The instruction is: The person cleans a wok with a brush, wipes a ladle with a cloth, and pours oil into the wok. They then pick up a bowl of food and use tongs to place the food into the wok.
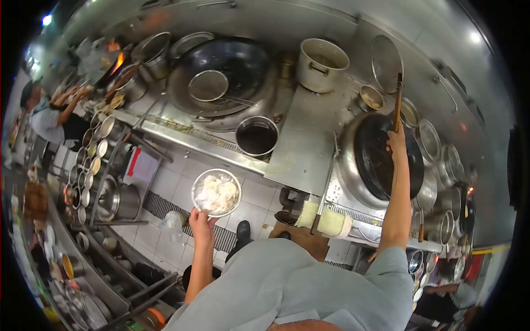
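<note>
My left hand (202, 222) grips the near rim of a round bowl (239, 193) out over the floor. Pale, whitish pieces of food (218, 193) fill it. On the right, my arm stretches across a dark wok (375, 160) seated on a wide metal ring (349, 165). My right hand (396, 142) is closed round a long wooden handle (397, 102) at the wok's far rim, and the handle points away from me. Whether it belongs to the wok or to a separate tool, I cannot tell.
A large wok (248, 60) with a wire strainer (208, 86) stands at back left. Near it are a pot of dark liquid (257, 135) and a tall pot (323, 66). Folded cloths (334, 222) lie at the counter edge. Another person (49, 118) works near flames at far left.
</note>
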Demonstrator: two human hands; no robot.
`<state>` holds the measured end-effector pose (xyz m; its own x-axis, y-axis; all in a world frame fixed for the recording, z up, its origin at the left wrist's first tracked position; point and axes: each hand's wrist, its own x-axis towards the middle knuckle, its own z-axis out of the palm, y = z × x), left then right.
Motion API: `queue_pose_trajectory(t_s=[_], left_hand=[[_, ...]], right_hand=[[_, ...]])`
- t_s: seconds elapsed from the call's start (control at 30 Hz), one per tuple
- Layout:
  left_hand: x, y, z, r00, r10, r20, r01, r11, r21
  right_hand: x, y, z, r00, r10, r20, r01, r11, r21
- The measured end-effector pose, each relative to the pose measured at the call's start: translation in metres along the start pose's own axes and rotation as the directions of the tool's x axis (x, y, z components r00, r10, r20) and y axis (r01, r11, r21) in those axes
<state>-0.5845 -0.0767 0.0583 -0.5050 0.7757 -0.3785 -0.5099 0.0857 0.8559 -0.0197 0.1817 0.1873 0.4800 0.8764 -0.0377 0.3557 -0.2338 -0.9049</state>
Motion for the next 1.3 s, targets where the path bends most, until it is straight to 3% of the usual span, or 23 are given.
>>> queue_pose_trajectory(t_s=[0.07, 0.17, 0.23, 0.37, 0.43, 0.47, 0.5, 0.53, 0.63, 0.77, 0.87, 0.97, 1.07, 1.17, 1.27, 1.3], left_hand=[[0.004, 0.005, 0.000, 0.999, 0.006, 0.036, -0.005, 1.000, -0.025], [0.010, 0.012, -0.003, 0.998, 0.015, 0.056, -0.014, 0.999, -0.029], [0.013, 0.018, -0.008, 0.997, 0.031, 0.073, -0.027, 0.999, -0.045], [0.023, 0.030, -0.025, 0.998, 0.030, 0.055, -0.028, 0.999, -0.044], [0.024, 0.038, -0.035, 0.998, 0.049, 0.046, -0.045, 0.995, -0.084], [0.025, 0.039, -0.043, 0.998, 0.050, 0.033, -0.047, 0.995, -0.094], [0.027, 0.038, -0.052, 0.999, 0.047, 0.017, -0.045, 0.994, -0.103], [0.030, 0.035, -0.064, 0.998, 0.055, 0.001, -0.055, 0.992, -0.118], [0.033, 0.030, -0.099, 0.996, 0.074, -0.052, -0.079, 0.989, -0.124], [0.032, 0.026, -0.139, 0.986, 0.055, -0.157, -0.077, 0.987, -0.142], [0.036, 0.027, -0.160, 0.970, 0.025, -0.240, -0.049, 0.994, -0.096], [0.043, 0.029, -0.169, 0.964, 0.023, -0.265, -0.055, 0.992, -0.113], [0.049, 0.037, -0.169, 0.961, 0.028, -0.274, -0.060, 0.992, -0.109], [0.054, 0.045, -0.167, 0.960, 0.029, -0.277, -0.063, 0.992, -0.113], [0.058, 0.037, -0.176, 0.965, 0.034, -0.261, -0.068, 0.990, -0.123], [0.057, 0.036, -0.174, 0.964, 0.035, -0.265, -0.075, 0.987, -0.140]], right_hand=[[-0.030, -0.024, 0.027, 1.000, -0.022, 0.005, 0.021, 0.997, 0.074], [-0.076, -0.072, 0.081, 0.962, -0.135, 0.236, 0.056, 0.948, 0.314], [-0.078, -0.085, 0.131, 0.944, -0.006, 0.330, -0.114, 0.933, 0.341], [-0.075, -0.100, 0.249, 0.776, -0.074, 0.627, -0.259, 0.869, 0.423], [-0.083, -0.103, 0.306, 0.788, -0.085, 0.610, -0.115, 0.953, 0.281], [-0.081, -0.101, 0.332, 0.818, -0.182, 0.545, 0.124, 0.982, 0.142], [-0.075, -0.091, 0.360, 0.820, -0.290, 0.493, 0.345, 0.938, -0.022], [-0.046, -0.051, 0.400, 0.682, -0.658, 0.318, 0.726, 0.662, -0.187], [-0.092, -0.070, 0.408, 0.708, -0.545, 0.448, 0.704, 0.496, -0.509], [-0.101, -0.049, 0.421, 0.743, -0.525, 0.414, 0.656, 0.450, -0.606], [-0.098, -0.056, 0.423, 0.307, -0.852, 0.424, 0.816, 0.007, -0.578], [-0.085, -0.045, 0.443, 0.157, -0.756, 0.635, 0.977, 0.026, -0.211], [-0.084, -0.057, 0.463, 0.243, -0.732, 0.636, 0.960, 0.086, -0.268], [-0.057, -0.061, 0.490, 0.369, -0.581, 0.725, 0.900, 0.029, -0.435], [-0.042, -0.092, 0.470, 0.462, -0.680, 0.569, 0.803, 0.048, -0.594], [-0.040, -0.095, 0.453, 0.464, -0.694, 0.551, 0.765, 0.000, -0.644]])
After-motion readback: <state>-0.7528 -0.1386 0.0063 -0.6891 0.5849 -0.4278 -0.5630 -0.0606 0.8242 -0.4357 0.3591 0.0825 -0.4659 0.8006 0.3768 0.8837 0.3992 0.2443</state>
